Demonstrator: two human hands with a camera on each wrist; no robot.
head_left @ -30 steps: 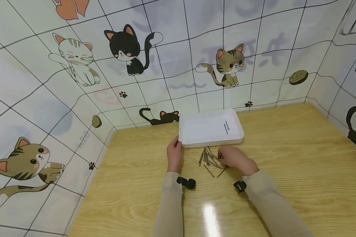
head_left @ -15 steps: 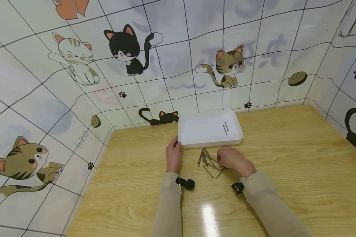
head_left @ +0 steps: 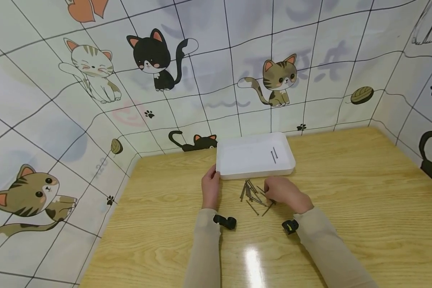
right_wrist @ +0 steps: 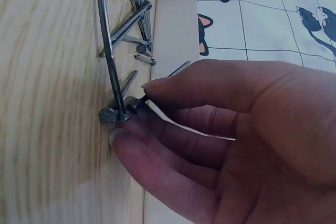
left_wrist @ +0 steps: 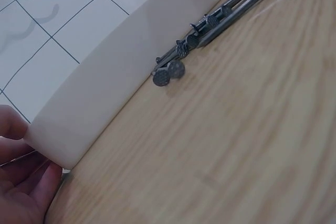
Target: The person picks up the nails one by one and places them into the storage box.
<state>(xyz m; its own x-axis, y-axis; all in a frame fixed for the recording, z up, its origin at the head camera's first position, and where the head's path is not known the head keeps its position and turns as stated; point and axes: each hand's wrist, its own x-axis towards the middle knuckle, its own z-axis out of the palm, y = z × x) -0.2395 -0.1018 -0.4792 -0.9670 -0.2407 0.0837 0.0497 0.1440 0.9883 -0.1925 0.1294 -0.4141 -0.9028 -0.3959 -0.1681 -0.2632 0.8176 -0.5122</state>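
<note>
At the front left corner of the white tray [head_left: 252, 158], my left hand [head_left: 211, 188] grips the wall; its fingers and thumb [left_wrist: 47, 187] lie around that corner in the left wrist view. My right hand [head_left: 284, 194] is low over the right side of a loose pile of nails [head_left: 250, 192] in front of the tray. Between its thumb and fingers it pinches a nail [right_wrist: 137, 102], whose pointed end sticks out past the thumb. Another nail [right_wrist: 111, 51] lies by these fingertips, its head close to them. Two nails [head_left: 275, 155] lie inside the tray on the right.
The wooden table [head_left: 158, 224] meets a wall covering [head_left: 216, 80] printed with cats and grid lines, right behind the tray. Black camera mounts [head_left: 226, 222] sit on both wrists. Two nails [head_left: 253, 207] lie somewhat apart, nearest the person.
Both hands stay nearly in place. The right fingers shift only slightly at the right side of the pile, and the view sways a little. Tray and its two nails look the same.
</note>
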